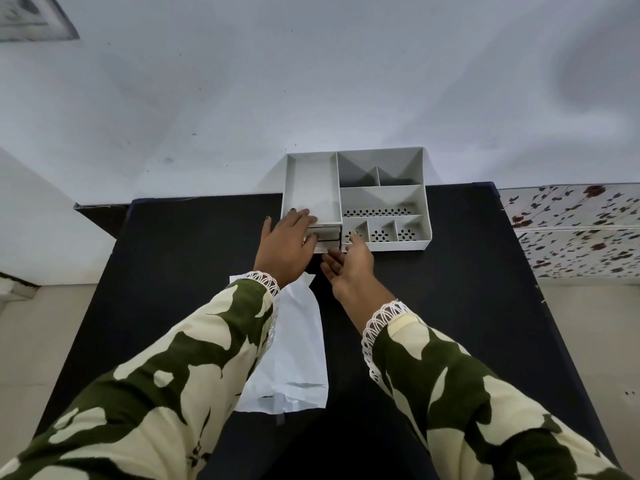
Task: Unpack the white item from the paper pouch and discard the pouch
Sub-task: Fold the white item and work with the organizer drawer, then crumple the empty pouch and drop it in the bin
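L hand (289,242) fingers are spread flat on the near-left rim of the white compartment organizer (355,199), gripping nothing. R hand (348,268) is held open, palm inward, at the front edge by the small drawer (323,237). Empty white paper pouch (294,344) is laid flat on the black table (450,306), w/ bare tabletop either side; pale wall behind.

Organizer (356,199) at table's (173,271) far edge; pouch (294,348) on table nearer, between both sleeves.
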